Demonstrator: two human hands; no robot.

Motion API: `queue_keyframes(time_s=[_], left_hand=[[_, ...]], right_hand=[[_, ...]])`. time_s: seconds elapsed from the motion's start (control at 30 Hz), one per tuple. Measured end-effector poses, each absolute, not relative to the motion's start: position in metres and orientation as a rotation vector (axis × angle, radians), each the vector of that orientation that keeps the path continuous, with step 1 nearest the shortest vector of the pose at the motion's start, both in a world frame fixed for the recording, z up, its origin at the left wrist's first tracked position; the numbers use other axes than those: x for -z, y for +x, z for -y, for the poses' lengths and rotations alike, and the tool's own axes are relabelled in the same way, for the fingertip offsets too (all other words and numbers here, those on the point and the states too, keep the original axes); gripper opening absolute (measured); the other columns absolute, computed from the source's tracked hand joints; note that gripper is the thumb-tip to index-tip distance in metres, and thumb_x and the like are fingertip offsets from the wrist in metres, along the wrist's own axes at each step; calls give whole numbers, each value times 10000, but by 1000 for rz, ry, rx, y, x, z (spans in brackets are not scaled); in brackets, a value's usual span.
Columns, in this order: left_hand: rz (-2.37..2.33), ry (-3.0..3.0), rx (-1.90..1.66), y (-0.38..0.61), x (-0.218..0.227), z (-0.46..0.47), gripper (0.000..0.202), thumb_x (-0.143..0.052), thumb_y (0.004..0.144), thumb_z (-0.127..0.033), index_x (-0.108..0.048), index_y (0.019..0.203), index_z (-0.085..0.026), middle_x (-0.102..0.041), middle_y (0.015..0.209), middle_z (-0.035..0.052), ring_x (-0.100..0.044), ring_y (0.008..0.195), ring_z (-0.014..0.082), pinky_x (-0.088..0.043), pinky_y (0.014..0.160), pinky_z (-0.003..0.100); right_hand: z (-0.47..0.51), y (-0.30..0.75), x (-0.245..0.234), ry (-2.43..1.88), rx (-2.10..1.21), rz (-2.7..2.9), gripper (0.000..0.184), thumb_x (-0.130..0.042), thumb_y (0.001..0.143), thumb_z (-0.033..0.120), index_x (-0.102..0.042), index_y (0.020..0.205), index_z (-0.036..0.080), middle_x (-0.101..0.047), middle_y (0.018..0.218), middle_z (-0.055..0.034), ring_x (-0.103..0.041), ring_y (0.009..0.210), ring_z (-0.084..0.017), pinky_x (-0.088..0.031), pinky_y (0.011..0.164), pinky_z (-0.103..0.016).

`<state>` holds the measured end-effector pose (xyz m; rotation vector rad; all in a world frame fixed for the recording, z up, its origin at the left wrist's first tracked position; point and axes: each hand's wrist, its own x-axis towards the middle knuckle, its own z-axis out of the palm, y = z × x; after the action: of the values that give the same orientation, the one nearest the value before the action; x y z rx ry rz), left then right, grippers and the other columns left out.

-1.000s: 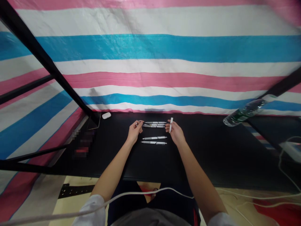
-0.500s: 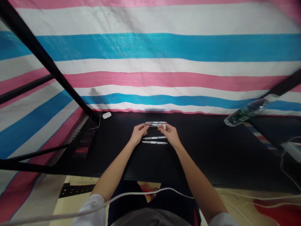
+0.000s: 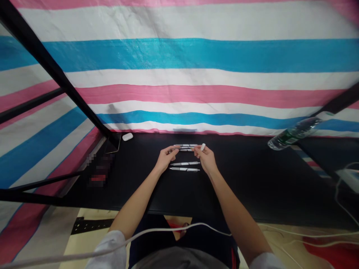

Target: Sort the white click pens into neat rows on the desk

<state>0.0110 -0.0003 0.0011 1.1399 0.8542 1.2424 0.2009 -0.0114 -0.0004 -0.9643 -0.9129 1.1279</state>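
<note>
In the head view, the left hand [image 3: 166, 158] is pinching narrowly at the left end of a white click pen [image 3: 182, 150], which is lying in a tight group of pens just right of its fingertips, while the right hand [image 3: 206, 158] is gripping a short white piece [image 3: 203, 147] between thumb and fingers. Two more pens [image 3: 184, 166] are lying side by side on the black tabletop [image 3: 238, 175] just below and between the hands, a white earbud case [image 3: 127, 136] is sitting well left of the left hand, and a clear water bottle [image 3: 294, 133] is showing well right of the right hand.
</note>
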Motion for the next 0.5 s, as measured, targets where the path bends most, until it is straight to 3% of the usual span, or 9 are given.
queue_keyframes(time_s=[0.5], left_hand=[[-978, 1187, -1329, 9, -3, -3, 345, -763, 697, -418, -693, 932, -174, -338, 603, -69, -301, 484, 42, -265, 436, 181]], right_hand=[[7, 209, 0, -907, -1141, 767, 315, -817, 596, 392, -640, 759, 190, -696, 739, -45, -480, 551, -96, -298, 457, -233]])
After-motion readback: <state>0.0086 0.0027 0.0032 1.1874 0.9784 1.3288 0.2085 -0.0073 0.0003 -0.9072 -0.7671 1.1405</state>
